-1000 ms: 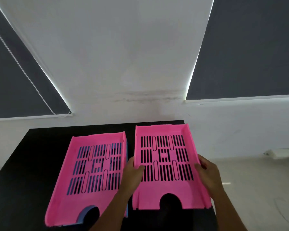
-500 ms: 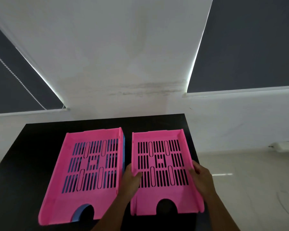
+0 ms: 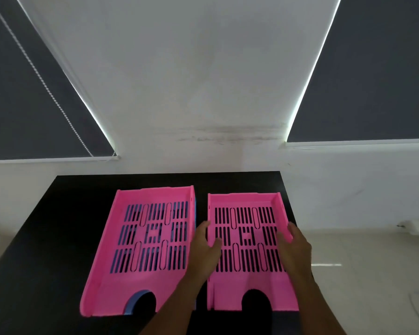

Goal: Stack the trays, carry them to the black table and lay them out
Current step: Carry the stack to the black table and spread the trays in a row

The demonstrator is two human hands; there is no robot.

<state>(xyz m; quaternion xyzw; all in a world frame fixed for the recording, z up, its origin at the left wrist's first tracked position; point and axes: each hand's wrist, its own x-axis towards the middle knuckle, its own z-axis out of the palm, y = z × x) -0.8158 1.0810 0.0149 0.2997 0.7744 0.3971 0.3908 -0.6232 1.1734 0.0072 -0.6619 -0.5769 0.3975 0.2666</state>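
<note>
Two pink slotted trays lie side by side on the black table [image 3: 58,238]. The right pink tray [image 3: 247,281] sits flat near the table's right edge, with my left hand [image 3: 206,250] gripping its left wall and my right hand [image 3: 295,247] gripping its right wall. The left pink tray [image 3: 140,281] rests on top of a blue tray [image 3: 133,303], which shows only through the slots, at the front notch and along the right side.
A white wall with two dark roller blinds rises behind the table. A bead cord [image 3: 46,83] hangs over the left blind. Pale floor [image 3: 373,274] lies to the right of the table, with a white plug [image 3: 414,224] by the wall.
The right pink tray has come down from a tilted hold to lie flat on the table, closer to the left stack. Both hands stay on its side walls.
</note>
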